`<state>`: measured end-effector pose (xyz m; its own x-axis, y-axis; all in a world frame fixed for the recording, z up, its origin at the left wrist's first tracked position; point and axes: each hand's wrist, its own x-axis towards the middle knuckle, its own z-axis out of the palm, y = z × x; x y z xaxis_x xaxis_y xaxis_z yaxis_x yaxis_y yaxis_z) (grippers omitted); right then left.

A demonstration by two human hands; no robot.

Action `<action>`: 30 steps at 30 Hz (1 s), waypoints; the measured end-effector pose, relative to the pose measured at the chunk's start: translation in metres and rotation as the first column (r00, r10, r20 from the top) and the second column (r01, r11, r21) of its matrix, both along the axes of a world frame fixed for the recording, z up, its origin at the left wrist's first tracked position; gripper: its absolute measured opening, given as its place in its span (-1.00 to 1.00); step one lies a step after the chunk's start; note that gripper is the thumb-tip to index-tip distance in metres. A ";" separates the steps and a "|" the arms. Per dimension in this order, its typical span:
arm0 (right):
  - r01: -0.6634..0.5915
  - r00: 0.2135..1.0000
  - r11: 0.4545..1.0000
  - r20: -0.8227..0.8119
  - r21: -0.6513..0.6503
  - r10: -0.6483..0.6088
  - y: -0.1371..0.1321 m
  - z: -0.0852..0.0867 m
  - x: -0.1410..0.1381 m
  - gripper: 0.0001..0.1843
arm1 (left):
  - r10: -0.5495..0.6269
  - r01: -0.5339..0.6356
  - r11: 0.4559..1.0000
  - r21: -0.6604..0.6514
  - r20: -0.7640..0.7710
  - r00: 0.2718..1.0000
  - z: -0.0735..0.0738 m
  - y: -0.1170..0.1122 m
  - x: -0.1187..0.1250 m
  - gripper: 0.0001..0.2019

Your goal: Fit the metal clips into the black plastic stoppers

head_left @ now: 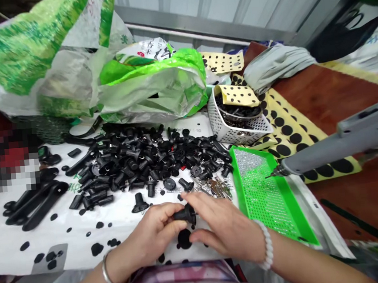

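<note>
My left hand (156,227) pinches a black plastic knob-like part (184,214) by its narrow barrel, the wider flange facing right. My right hand (226,225) is at the flange end, thumb and fingers apart and stretched around it; the fingertips are very close to the flange, and I cannot tell whether they touch it. A small thin tip sticks out of the flange toward the right palm. Just beyond the hands lies a large heap of similar black parts (138,156). Small metal pieces (217,187) lie beside the heap, above my right hand.
A green tray (308,223) of small silvery pieces stands at right, with a grey electric screwdriver (327,150) over it. Behind are a white basket (222,123), dotted yellow sticker sheets (286,129) and green plastic bags (151,83). Black handles (45,205) lie at left.
</note>
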<state>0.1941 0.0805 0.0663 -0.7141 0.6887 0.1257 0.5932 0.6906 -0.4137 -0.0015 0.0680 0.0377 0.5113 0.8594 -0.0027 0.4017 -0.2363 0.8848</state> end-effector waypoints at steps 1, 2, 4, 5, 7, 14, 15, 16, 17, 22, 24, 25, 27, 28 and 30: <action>-0.008 1.000 1.000 0.025 -0.015 0.008 0.000 -0.002 0.000 -0.32 | -0.012 0.012 1.000 -0.007 0.001 1.000 0.000 0.000 -0.001 -0.87; 0.012 0.999 0.998 0.048 -0.060 -0.010 0.000 -0.003 -0.001 -0.35 | -0.017 0.017 0.999 0.029 -0.022 1.000 -0.001 -0.001 -0.002 -0.86; 0.096 0.993 0.977 0.082 -0.188 -0.082 0.000 -0.007 -0.003 -0.35 | 0.013 0.006 0.985 0.174 -0.103 0.995 -0.004 -0.002 -0.002 -0.82; 0.132 0.989 0.960 0.093 -0.247 -0.112 0.001 -0.007 -0.004 -0.35 | 0.033 -0.002 0.972 0.233 -0.129 0.991 -0.006 -0.003 -0.001 -0.80; 0.168 0.986 0.940 0.074 -0.296 -0.152 0.000 -0.006 -0.003 -0.35 | 0.037 -0.008 0.973 0.229 -0.124 0.992 -0.008 -0.003 -0.001 -0.78; 0.014 0.999 0.996 -0.036 -0.092 -0.017 -0.003 -0.007 -0.001 -0.41 | -0.027 0.027 0.997 -0.074 0.007 1.000 0.003 0.000 0.000 -0.86; 0.044 0.998 0.989 -0.041 -0.142 -0.050 -0.003 -0.009 -0.002 -0.45 | -0.023 0.024 0.999 0.022 -0.043 0.999 0.001 0.000 0.000 -0.86; 0.092 0.993 0.974 -0.052 -0.209 -0.105 -0.002 -0.011 -0.003 -0.50 | 0.002 0.014 0.989 0.148 -0.103 0.995 -0.002 0.000 0.001 -0.85; 0.146 0.983 0.948 -0.065 -0.282 -0.170 -0.002 -0.014 -0.005 -0.54 | 0.038 0.008 0.960 0.281 -0.159 0.987 -0.006 -0.001 0.002 -0.84; 0.271 0.900 0.778 -0.138 -0.567 -0.414 0.001 -0.021 -0.017 -0.63 | 0.203 0.023 0.724 0.690 -0.245 0.948 -0.025 0.001 0.002 -0.77; 0.237 0.858 0.687 -0.184 -0.687 -0.480 0.003 -0.022 -0.022 -0.61 | 0.227 0.030 0.678 0.735 -0.248 0.942 -0.027 0.003 0.000 -0.77; 0.208 0.838 0.614 -0.185 -0.762 -0.513 0.003 -0.022 -0.024 -0.61 | 0.232 0.032 0.665 0.746 -0.248 0.940 -0.026 0.004 0.000 -0.77; 0.135 0.828 0.430 -0.137 -0.893 -0.544 0.005 -0.020 -0.027 -0.63 | 0.240 0.036 0.648 0.761 -0.249 0.938 -0.022 0.005 -0.002 -0.78; 0.098 0.834 0.358 -0.120 -0.928 -0.538 0.006 -0.018 -0.028 -0.64 | 0.246 0.037 0.641 0.766 -0.251 0.936 -0.020 0.007 -0.003 -0.78; 0.028 0.844 0.336 -0.158 -0.941 -0.513 0.008 -0.013 -0.027 -0.65 | 0.264 0.036 0.637 0.770 -0.261 0.928 -0.012 0.012 -0.009 -0.77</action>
<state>0.1669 0.0886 0.0530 -0.5154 0.6974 -0.4980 0.2982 -0.3988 -0.8672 -0.0102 0.0800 0.0254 0.5043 0.6843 0.5267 0.6916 -0.6853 0.2281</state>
